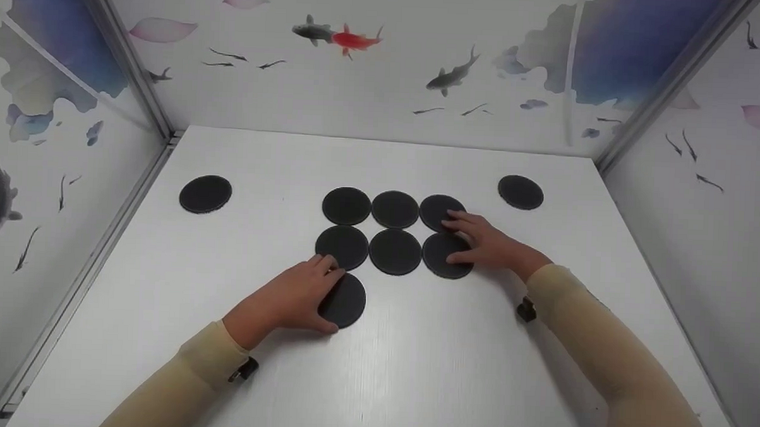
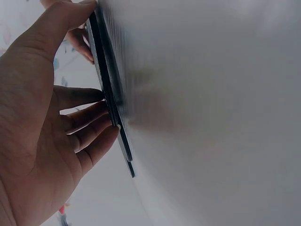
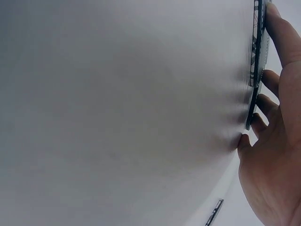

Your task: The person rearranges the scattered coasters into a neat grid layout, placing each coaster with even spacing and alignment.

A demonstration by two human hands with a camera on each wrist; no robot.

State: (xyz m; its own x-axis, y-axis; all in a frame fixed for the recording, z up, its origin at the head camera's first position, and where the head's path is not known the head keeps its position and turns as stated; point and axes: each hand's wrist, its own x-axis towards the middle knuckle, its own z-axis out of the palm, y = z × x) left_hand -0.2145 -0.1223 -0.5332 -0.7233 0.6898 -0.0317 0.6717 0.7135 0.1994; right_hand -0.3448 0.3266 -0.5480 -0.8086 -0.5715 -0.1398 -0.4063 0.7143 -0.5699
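Observation:
Flat round black discs lie on a white tabletop. Two touching rows of three include a far-left disc [image 1: 346, 206], a middle near disc [image 1: 395, 252], a far-right disc [image 1: 437, 209] and a near-right disc [image 1: 440, 256]. My left hand [image 1: 292, 296] holds another disc [image 1: 348, 302] by its edges, thumb at the near side and fingers at the far side, just below the left column. In the left wrist view the thumb and fingertips [image 2: 96, 94] meet its rim. My right hand [image 1: 493, 243] rests its thumb on the near-right disc and fingertips on the far-right one.
Single discs lie apart at the back left [image 1: 205, 194] and back right [image 1: 520, 192] of the white tabletop [image 1: 374, 377]. White panels [image 1: 384, 106] printed with fish enclose the back and sides. Both sleeved forearms cross the near tabletop.

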